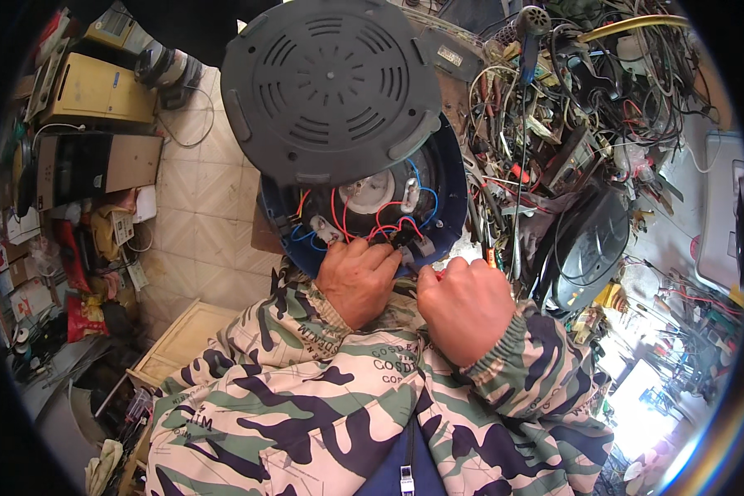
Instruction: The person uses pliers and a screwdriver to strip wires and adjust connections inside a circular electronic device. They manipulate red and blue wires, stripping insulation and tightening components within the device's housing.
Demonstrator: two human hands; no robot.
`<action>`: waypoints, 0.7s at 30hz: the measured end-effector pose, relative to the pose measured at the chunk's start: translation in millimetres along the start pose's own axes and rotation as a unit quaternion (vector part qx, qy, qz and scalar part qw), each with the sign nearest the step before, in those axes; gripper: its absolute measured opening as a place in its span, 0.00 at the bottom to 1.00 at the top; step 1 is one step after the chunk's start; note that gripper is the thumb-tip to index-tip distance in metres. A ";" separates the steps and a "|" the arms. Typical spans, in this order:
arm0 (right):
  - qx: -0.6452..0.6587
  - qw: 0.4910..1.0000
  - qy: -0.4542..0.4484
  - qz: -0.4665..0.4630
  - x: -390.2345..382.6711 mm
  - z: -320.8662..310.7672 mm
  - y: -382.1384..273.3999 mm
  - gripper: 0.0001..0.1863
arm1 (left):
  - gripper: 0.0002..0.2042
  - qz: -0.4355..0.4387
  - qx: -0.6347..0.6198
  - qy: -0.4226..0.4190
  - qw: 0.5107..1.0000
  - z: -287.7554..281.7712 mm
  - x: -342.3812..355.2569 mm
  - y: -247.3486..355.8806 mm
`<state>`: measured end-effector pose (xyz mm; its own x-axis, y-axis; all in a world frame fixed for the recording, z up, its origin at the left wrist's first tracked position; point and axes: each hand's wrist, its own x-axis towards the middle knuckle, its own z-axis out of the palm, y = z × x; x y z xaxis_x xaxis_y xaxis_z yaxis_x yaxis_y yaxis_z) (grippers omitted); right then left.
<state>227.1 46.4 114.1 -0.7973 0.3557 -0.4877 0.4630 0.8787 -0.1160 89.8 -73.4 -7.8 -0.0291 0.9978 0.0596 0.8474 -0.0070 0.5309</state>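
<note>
A round appliance with a dark blue housing (457, 169) stands upturned in front of me, its inside showing. Its black vented base cover (331, 74) is tipped up over the far side. Red wires (339, 213) and blue wires (429, 208) run around a pale round part (370, 192) in the middle. My left hand (360, 281) is closed at the near rim, fingertips bent among the wires beside a small black part (404, 237); what they pinch is hidden. My right hand (466, 306) is closed around a red-handled tool (440, 274), its tip pointing at the near rim; its kind is mostly covered.
Tangled cables and tools (546, 107) pile up on the right, with a dark glossy lid-like piece (591, 244) nearer. At left, a yellow box (99, 89) and stacked goods line the tiled floor (211, 198). A wooden drawer (182, 335) sits at lower left.
</note>
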 end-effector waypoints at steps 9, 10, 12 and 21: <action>0.028 0.993 -0.112 -0.037 49.3 -28.8 16.4 0.07 | 0.14 0.051 -0.009 -0.056 0.997 -9.8 8.1 0.7; 0.046 0.990 -0.129 -0.039 45.5 -34.1 26.5 0.07 | 0.15 0.052 -0.023 -0.049 0.997 -8.4 9.1 0.7; 0.044 0.991 -0.126 -0.027 36.3 -29.5 36.4 0.08 | 0.17 0.010 -0.028 -0.021 0.999 -4.4 2.8 0.5; 0.787 0.524 0.170 0.277 -100.3 155.9 -7.0 0.14 | 0.18 0.043 -0.047 -0.043 0.997 -3.7 6.9 8.8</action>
<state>364.2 -45.1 28.9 -0.2716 0.6885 -0.6725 0.1918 -0.6460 -0.7389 95.0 -66.8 0.5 0.0893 0.9953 0.0379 0.7918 -0.0940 0.6035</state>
